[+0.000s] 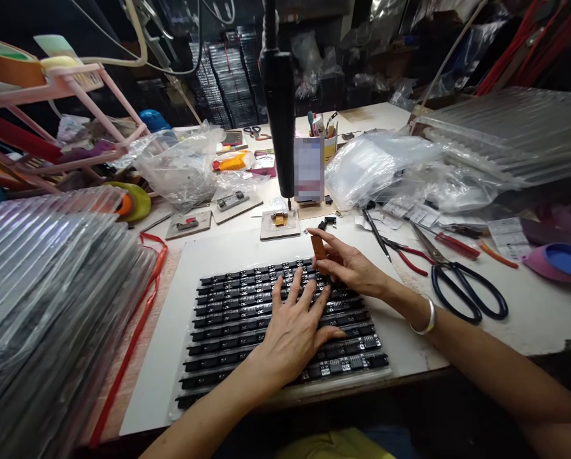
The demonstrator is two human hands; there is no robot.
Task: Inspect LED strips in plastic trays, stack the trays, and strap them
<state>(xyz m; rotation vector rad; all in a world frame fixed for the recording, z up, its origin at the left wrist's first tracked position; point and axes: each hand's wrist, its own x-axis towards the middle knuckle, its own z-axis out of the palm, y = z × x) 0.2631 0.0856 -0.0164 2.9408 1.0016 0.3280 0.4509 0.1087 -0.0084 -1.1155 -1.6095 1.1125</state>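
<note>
A clear plastic tray [285,386] lies on a white board, filled with rows of small black parts [232,299]. My left hand [292,325] rests over the middle of these rows, palm down, its fingers spread. Beyond it, at the tray's far right corner, my right hand [347,264] pinches a flat brown piece [318,254] between thumb and fingers. The piece stands upright, its lower end close to the black parts; I cannot tell whether it touches them. Part of the tray is hidden beneath my left hand and forearm.
A black electric screwdriver [279,127] hangs above a small fixture [280,224]. Large scissors [467,290] and red-handled pliers [407,255] lie at right. Stacked clear trays [50,306] stand at left, beside a red strap [132,357]. Plastic bags [385,166] cover the back right.
</note>
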